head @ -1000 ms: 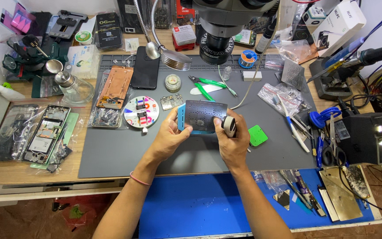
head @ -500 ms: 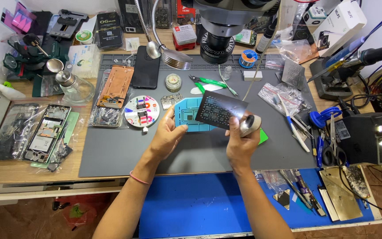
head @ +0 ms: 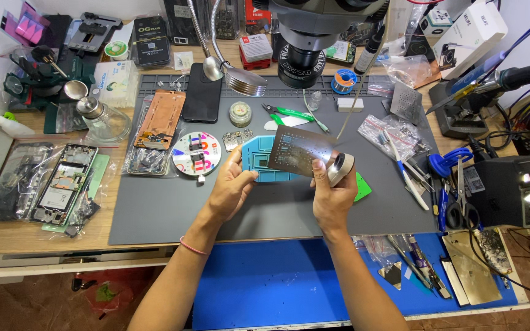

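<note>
My left hand (head: 231, 187) grips the left edge of a blue rectangular jig plate (head: 257, 160) held just above the grey work mat (head: 167, 214). My right hand (head: 332, 196) pinches a thin perforated metal stencil (head: 302, 150) by its lower right corner, tilted up over the blue plate. A small white round object (head: 341, 168) sits tucked in the same hand against the palm. A green plastic pick (head: 361, 187) lies on the mat just right of my right hand.
A microscope head (head: 305, 43) hangs over the mat's far edge. A round parts dish (head: 196, 153), green-handled cutters (head: 289, 114), an opened phone (head: 62, 184) at left, tweezers (head: 403, 168), blue scissors (head: 446, 165) and a soldering station (head: 516, 190) at right surround the hands.
The stencil has been lifted off the blue plate and swung up to the right by my right hand; the blue plate is now uncovered in my left hand.
</note>
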